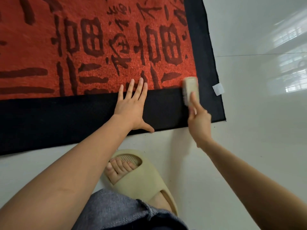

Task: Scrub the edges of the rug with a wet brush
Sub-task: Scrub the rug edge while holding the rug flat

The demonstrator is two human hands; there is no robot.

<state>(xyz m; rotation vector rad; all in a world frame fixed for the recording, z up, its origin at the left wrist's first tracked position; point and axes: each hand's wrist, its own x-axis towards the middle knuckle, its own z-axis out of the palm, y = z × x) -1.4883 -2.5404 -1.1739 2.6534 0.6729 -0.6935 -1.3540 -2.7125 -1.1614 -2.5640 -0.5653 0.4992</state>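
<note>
A red rug (93,47) with dark characters and a wide black border (58,117) lies on the floor. My left hand (132,107) presses flat on the black border, fingers spread, fingertips reaching the red part. My right hand (199,122) grips a pale, blurred scrub brush (191,90), index finger stretched along its back. The brush rests on the rug near the bottom right corner, where the red field meets the black border.
Glossy white floor tiles (257,113) surround the rug on the right and below. A white label (218,89) sticks out from the rug's right edge. My foot in a beige slide sandal (141,180) stands just below the rug, beside a grey trouser leg (124,213).
</note>
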